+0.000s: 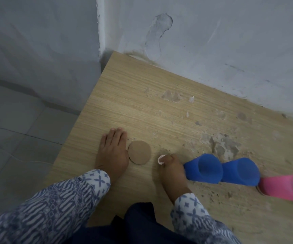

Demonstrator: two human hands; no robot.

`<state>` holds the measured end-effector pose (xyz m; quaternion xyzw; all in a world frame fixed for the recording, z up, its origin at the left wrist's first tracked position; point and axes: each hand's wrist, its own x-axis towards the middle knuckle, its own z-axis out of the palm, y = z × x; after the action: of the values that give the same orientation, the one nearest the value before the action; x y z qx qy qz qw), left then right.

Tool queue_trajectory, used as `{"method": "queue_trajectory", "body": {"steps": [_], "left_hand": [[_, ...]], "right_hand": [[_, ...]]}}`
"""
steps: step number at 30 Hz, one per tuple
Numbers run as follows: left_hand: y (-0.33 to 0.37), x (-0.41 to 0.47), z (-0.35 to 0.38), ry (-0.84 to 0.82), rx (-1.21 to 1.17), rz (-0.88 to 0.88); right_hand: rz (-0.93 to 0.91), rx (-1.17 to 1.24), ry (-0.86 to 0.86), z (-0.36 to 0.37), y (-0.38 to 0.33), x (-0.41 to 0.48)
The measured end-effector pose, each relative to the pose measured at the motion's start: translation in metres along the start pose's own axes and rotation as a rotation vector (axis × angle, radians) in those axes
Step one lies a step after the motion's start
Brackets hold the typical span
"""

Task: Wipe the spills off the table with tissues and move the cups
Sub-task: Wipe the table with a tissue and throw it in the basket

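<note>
Patterned sleeves (54, 208) reach onto the wooden table (124, 95), grey spills (225, 147) blotching its right, where one blue cup (203, 168), a second blue cup (239, 173) and a pink cup (283, 187) line the near right, the left hand (112, 155) lies flat, fingers together, beside a cardboard disc (139, 152), and the right hand (172, 171) pinches a tissue wad (160, 159) against the tabletop.

One head-worn wide-angle view, looking forward and steeply down, close above the table (142, 106), facing the wall (212, 41)

Two blue cups (203, 168) and pink cup (286, 188) stand in row.
</note>
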<state>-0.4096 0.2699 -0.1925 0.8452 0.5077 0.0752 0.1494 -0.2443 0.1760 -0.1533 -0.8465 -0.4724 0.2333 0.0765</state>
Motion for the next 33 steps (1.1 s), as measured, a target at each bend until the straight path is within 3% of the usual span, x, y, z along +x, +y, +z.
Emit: {"method": "queue_trajectory", "body": {"steps": [5,10,17,22,29,33], "left_hand": [[-0.001,0.0,0.001,0.0,0.0,0.004],[0.0,0.001,0.001,0.011,-0.009,0.006],[-0.002,-0.001,0.002,0.019,-0.027,0.016],[-0.002,0.0,0.002,0.01,-0.015,0.007],[-0.001,0.0,0.001,-0.003,-0.01,0.007],[-0.001,0.0,0.001,-0.006,-0.004,0.007]], "right_hand": [[0.018,-0.009,0.079,-0.007,-0.006,0.032],[-0.052,-0.074,-0.062,-0.001,-0.009,0.012],[0.048,0.018,0.005,-0.009,-0.002,0.02],[0.154,-0.164,-0.107,-0.004,-0.002,0.009],[0.128,-0.031,-0.056,-0.01,-0.006,0.011],[0.006,-0.053,-0.001,-0.009,-0.014,0.023]]}}
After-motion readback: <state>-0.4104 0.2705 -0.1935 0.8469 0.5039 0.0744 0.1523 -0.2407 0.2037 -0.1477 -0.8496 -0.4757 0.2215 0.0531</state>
